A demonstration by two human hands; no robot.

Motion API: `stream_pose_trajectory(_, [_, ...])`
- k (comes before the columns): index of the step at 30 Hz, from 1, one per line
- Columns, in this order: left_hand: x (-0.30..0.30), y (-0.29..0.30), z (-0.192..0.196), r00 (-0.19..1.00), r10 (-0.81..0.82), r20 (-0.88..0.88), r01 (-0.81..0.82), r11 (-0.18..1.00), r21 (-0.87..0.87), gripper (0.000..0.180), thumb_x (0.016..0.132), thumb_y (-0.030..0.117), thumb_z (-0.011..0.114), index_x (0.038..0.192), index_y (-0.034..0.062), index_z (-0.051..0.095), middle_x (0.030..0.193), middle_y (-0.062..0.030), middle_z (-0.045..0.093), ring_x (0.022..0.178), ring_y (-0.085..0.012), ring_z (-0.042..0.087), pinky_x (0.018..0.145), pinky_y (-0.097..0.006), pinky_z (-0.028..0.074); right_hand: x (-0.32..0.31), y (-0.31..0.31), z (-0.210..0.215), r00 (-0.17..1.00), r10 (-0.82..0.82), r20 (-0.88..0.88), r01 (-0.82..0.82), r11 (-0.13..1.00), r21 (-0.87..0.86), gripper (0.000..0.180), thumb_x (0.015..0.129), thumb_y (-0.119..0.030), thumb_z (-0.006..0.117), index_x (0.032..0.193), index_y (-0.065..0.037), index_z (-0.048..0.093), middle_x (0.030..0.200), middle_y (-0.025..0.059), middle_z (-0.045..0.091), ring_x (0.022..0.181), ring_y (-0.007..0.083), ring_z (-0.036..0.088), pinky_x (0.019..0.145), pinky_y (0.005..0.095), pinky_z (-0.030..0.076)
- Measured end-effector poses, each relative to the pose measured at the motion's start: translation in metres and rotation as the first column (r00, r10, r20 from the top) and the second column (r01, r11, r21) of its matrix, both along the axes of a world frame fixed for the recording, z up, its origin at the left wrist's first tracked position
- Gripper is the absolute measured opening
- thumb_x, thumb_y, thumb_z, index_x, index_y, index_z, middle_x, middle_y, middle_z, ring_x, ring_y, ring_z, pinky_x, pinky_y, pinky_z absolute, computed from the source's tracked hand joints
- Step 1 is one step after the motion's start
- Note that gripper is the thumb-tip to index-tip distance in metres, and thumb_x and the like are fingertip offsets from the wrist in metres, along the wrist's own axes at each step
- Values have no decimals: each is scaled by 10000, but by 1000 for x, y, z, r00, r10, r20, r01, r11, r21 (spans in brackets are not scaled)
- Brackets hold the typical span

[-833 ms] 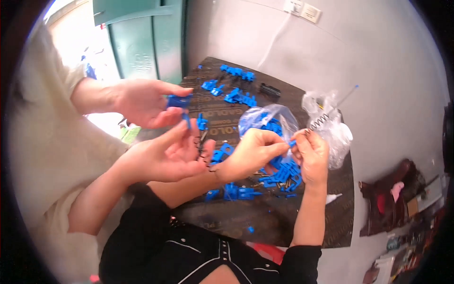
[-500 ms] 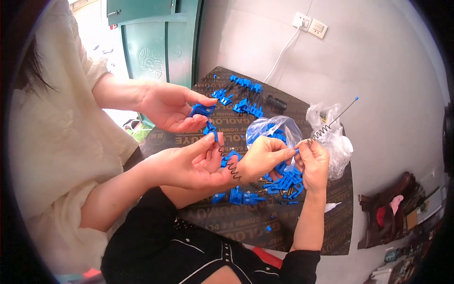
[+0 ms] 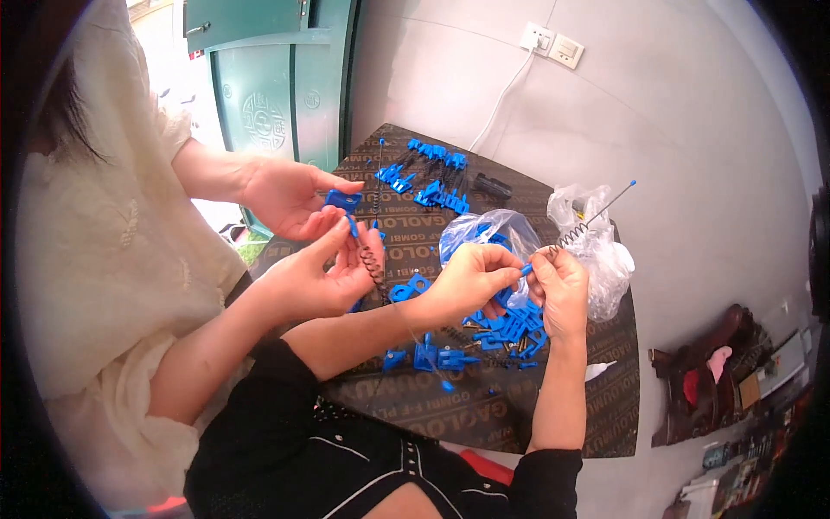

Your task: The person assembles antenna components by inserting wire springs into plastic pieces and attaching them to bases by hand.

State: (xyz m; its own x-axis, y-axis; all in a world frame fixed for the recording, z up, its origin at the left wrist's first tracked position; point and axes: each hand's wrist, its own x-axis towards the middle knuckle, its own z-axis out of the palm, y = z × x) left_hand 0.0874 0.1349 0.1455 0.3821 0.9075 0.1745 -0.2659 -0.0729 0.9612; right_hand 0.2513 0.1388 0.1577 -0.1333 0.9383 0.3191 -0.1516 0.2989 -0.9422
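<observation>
Over the table, my right hand (image 3: 558, 290) pinches the lower end of a black coil spring (image 3: 571, 238) whose straight wire runs up and right to a blue tip. My left hand (image 3: 477, 275), just beside it, has thumb and finger closed on a small blue plastic piece (image 3: 526, 270) at that same end of the spring. How the piece and the spring join is hidden by my fingers. Beneath my hands lies a pile of loose blue plastic parts (image 3: 517, 329) with small brass-coloured pins. A clear plastic bag (image 3: 517, 230) of blue parts sits behind my left hand.
At left, a co-worker's hands (image 3: 316, 268) hold a blue bracket (image 3: 343, 201) and another coil spring (image 3: 372, 264), close to my left forearm. Several spring-and-clip pieces (image 3: 441, 160) lie at the back. Crumpled plastic (image 3: 596, 277) and a white nozzle (image 3: 598, 369) are at right.
My hands keep their grip, and more of the blue piece shows between them. The co-worker's hands have come closer together, and their spring's blue-tipped wire now shows across my left forearm.
</observation>
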Motion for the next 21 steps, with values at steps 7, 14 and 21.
stream_pose_trajectory(7, [2,-1,4,1000,18,-11,-18,1000,-17,165,881,115,576,962,-24,610,784,-63,621,566,-115,597,453,-241,531,0,1,2,998,-59,-29,58,998,-36,131,885,-154,598,861,-30,563,638,10,548,467,11,400,387,162,285])
stream_pose_trajectory(14, [-1,2,2,1000,6,-19,-6,1000,-27,181,886,128,573,959,-34,604,794,-68,620,587,-110,601,456,-232,533,1,5,-2,999,-33,5,33,998,-50,112,885,-130,583,841,-29,565,638,9,553,467,8,404,392,159,284])
stream_pose_trajectory(21, [1,1,3,1000,2,-29,-3,1000,-24,178,890,134,568,959,-29,594,797,-67,620,576,-100,589,458,-223,534,3,4,-1,999,-40,10,40,997,-60,102,884,-128,583,847,-33,569,645,10,554,475,11,411,404,155,285])
